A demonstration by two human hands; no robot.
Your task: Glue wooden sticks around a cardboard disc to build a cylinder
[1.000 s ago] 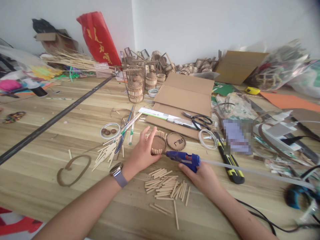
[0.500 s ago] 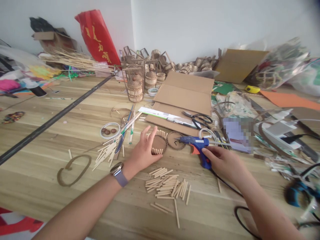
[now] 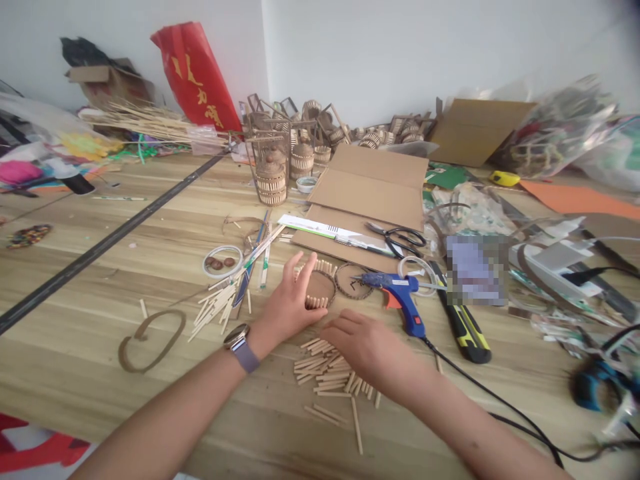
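Note:
My left hand (image 3: 290,297), a watch on its wrist, is at the left side of a round cardboard piece (image 3: 320,285) with short sticks along its rim. Its thumb and fingers are spread around that edge. Over the pile of short wooden sticks (image 3: 330,373) hovers my right hand (image 3: 357,340), fingers bent down and close together; what its fingertips hold, if anything, is hidden. The blue glue gun (image 3: 403,293) lies on the table, nozzle toward a second ring (image 3: 353,280).
Black scissors (image 3: 397,238) and a ruler rest on cardboard sheets (image 3: 370,190). A yellow-black cutter (image 3: 465,327) lies right of the glue gun, whose cable runs toward the lower right. Small woven baskets (image 3: 271,183) stand behind. Loose sticks (image 3: 215,310) lie on the left.
My right hand has let go of the glue gun and moved left to the stick pile. The cutter is now uncovered. My left hand has stayed at the round piece.

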